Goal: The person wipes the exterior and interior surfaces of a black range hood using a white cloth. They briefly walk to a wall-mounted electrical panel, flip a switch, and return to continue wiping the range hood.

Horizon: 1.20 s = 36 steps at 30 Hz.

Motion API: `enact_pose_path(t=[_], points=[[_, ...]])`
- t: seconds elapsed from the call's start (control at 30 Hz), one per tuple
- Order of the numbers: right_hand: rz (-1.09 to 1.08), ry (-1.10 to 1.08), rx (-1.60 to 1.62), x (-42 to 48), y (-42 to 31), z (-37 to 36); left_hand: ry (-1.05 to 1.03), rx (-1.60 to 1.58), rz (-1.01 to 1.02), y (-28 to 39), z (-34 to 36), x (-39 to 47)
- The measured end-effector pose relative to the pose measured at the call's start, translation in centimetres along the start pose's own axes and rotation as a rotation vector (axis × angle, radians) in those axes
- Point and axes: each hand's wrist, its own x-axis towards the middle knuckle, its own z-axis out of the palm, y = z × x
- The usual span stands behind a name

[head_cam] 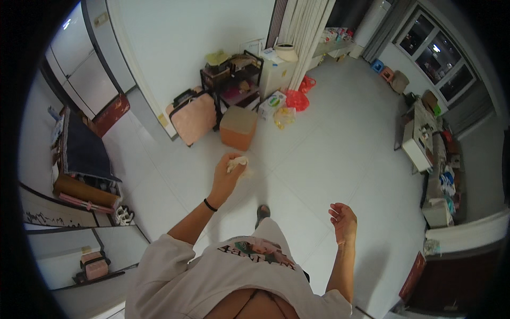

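Observation:
Gripped in my left hand is a crumpled whitish tissue or cloth. That hand is raised in front of me, and in the picture it lies just below an orange box-shaped stool with a paler top. A black band circles the left wrist. My right hand hangs off to the right over the pale tiled floor, its fingers loosely curled and apart, holding nothing. One foot in a dark sandal shows between the hands.
Beyond the stool stand a pink suitcase, a dark shelf cart, a white cabinet and red plastic bags. At left is a shoe cabinet under a dark cloth. A white table and a cluttered sofa line the right side.

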Motion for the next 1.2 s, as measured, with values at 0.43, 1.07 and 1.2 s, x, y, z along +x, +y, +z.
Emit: enact_pose_path(t=[0.43, 1.07, 1.2], points=[[-0.035, -0.478, -0.205, 34.4, -16.7, 21.1, 0.381, 0.129, -0.167, -2.5, -0.1, 25.4], [-1.014, -0.711, -0.077, 67.1, -53.5, 62.1, 0.788, 0.961, 0.795, 15.9, -15.4, 75.5], [-1.179, -0.739, -0.024, 71.6, -60.2, 71.6, 0.836, 1.075, 0.911, 20.0, -17.1, 83.9]])
